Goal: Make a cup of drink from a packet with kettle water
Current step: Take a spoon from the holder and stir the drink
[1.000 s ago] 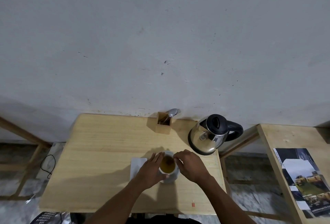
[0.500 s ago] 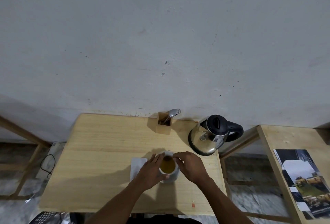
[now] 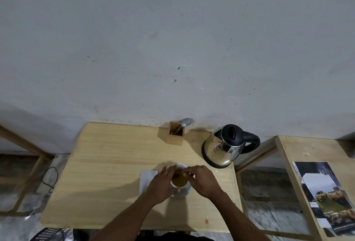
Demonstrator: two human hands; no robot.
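Note:
A white cup of amber-brown drink stands on the wooden table, near its front right. My left hand wraps the cup's left side. My right hand hovers over the rim from the right, thumb and forefinger pinched together above the liquid. A dark lump that looks like a tea bag shows at the drink's surface just below that pinch; any string is too thin to see. The steel kettle, with black lid and handle, stands behind and to the right of the cup.
A flat white paper lies just left of the cup. A wooden holder with a spoon and fork stands at the wall. A small red scrap lies by the front edge. A second table at the right carries a magazine.
My right hand's pinched fingers have shifted slightly over the cup, and a dark lump now shows at the drink's surface. My left hand stays on the cup.

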